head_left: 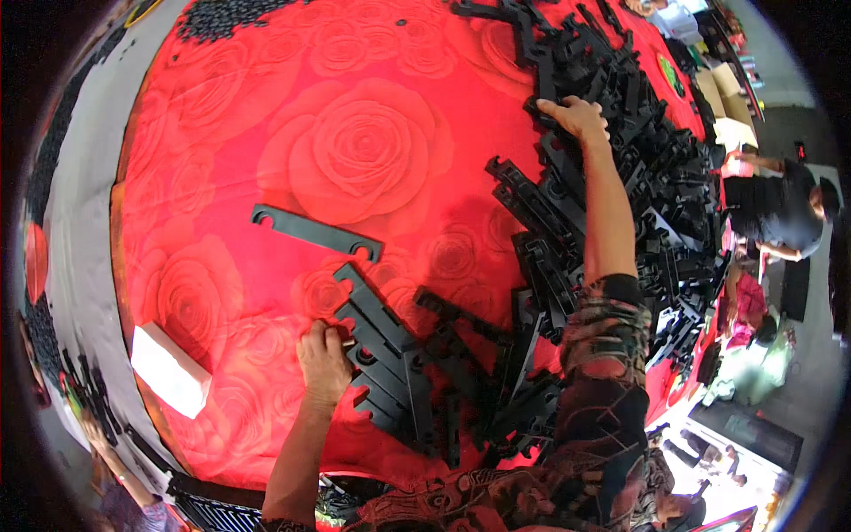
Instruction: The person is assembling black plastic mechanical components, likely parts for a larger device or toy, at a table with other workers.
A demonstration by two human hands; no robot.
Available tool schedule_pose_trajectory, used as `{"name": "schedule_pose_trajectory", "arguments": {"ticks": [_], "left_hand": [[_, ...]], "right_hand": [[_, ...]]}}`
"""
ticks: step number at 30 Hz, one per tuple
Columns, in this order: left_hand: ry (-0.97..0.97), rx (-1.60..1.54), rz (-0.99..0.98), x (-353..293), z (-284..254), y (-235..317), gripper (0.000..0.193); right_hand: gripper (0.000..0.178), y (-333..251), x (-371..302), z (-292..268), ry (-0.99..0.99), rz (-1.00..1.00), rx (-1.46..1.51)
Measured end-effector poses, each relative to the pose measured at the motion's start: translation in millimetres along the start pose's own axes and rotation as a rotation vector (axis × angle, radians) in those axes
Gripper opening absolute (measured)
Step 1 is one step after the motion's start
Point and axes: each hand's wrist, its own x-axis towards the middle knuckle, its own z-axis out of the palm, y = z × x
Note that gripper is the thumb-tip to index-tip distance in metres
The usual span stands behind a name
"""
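My left hand (324,362) is closed beside a fanned stack of flat black notched plastic strips (381,341). A small shiny end shows by its fingers; what they hold is mostly hidden. My right arm reaches far out over the heap on the right. There my right hand (581,119), fingers bent, grips at the end of a black plastic strip (542,75), its thumb pointing left. One single black strip with hooked notches (317,232) lies alone on the red cloth, up from my left hand.
A big heap of black plastic parts (656,168) covers the right side of the red rose-patterned tablecloth (363,142). A white box (170,370) sits near the left edge. Small black pieces (230,18) lie at the far left. Other people stand right and lower left.
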Motion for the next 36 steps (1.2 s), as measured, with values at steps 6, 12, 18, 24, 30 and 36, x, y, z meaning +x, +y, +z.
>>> {"name": "schedule_pose_trajectory", "arguments": {"ticks": [6,12,18,24,30,36], "left_hand": [[0.040,0.032,0.023,-6,-2,-3,0.032],[0.033,0.064,0.017,-6,7,-3,0.031],[0.058,0.011,-0.020,-12,14,-15,0.033],[0.108,-0.334,-0.269,-12,29,-34,0.032],[0.065,-0.145,-0.034,-3,31,-11,0.028],[0.074,0.054,0.026,1,7,-16,0.027]], "right_hand": [[0.083,10,9,18,0.039,-0.056,-0.200],[0.066,86,29,57,0.245,-0.525,-0.407],[0.066,87,-78,49,-0.128,-0.521,-0.343],[0.061,103,-171,64,-0.154,-0.672,-0.243],[0.060,157,-217,64,-0.567,-0.525,0.047],[0.058,194,-292,53,-0.301,-0.812,0.227]]}}
